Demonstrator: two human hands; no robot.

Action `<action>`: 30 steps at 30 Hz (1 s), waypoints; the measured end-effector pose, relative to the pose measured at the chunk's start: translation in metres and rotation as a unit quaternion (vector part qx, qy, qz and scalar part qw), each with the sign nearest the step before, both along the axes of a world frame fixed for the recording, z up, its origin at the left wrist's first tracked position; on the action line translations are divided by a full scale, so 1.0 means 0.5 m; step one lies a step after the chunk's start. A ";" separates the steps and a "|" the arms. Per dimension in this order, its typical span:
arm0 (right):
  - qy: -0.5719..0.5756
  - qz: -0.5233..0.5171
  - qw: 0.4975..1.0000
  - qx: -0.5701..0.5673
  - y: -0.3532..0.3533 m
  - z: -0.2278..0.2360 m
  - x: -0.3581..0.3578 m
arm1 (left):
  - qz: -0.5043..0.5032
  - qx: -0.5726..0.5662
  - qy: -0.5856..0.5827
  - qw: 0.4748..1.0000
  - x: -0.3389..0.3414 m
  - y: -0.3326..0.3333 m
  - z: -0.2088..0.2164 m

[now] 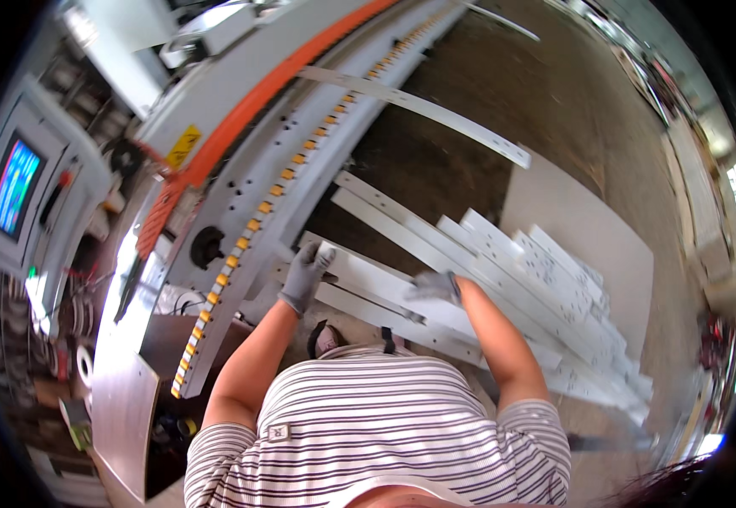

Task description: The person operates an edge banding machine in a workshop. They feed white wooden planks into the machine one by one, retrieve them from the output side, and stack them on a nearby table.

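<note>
Left hand: your gloved left hand [305, 275] is curled over the near end of a long white panel strip [368, 286], fingers wrapped around its edge.
Right hand: your gloved right hand [435, 288] lies further along the same strip, closed on its upper edge; it is blurred, so how firm the hold is I cannot tell.
Panel strip: it lies slantwise in front of you, just beside the feed rail [253, 224] of the edge-banding machine [215, 118], resting on other white strips below it.
Stack: more white drilled strips [537, 288] are fanned out loosely to your right, over a large white board [588, 237] on the floor [486, 93].
Risk, slip: the stack is uneven, so pulling one strip could drag its neighbours off the pile.
Risk, pinch: your left fingers sit close to the rail; a strip swung sideways could trap them against it.
Risk, edge: a long strip held near one end may sag and knock its corner.
</note>
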State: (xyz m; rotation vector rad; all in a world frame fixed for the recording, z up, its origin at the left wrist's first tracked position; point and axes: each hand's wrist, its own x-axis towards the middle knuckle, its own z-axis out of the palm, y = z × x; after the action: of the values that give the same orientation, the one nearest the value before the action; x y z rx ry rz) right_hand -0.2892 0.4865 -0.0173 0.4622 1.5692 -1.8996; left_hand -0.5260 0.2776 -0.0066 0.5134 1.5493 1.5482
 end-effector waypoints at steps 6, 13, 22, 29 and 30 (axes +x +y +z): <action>0.039 0.112 0.909 0.399 -0.036 -0.023 0.108 | 0.401 0.064 -0.063 0.911 -0.268 -0.151 -0.043; 0.029 0.025 0.805 0.592 -0.160 0.007 0.018 | 0.341 0.015 -0.163 0.926 -0.359 -0.179 -0.148; 0.064 0.002 0.790 0.609 -0.255 0.019 -0.109 | 0.360 -0.118 -0.098 0.920 -0.384 -0.078 -0.161; 0.049 0.021 0.798 0.601 -0.257 0.023 -0.137 | 0.363 -0.205 0.024 0.909 -0.417 -0.071 -0.202; 0.045 0.014 0.799 0.600 -0.249 0.022 -0.135 | 0.362 -0.206 0.017 0.909 -0.406 -0.050 -0.184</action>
State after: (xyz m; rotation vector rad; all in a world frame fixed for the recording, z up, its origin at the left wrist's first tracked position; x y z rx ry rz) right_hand -0.3565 0.3619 -0.0064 0.8339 2.6855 -0.6460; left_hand -0.7290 0.2526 -0.0986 -0.3241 2.1662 1.6479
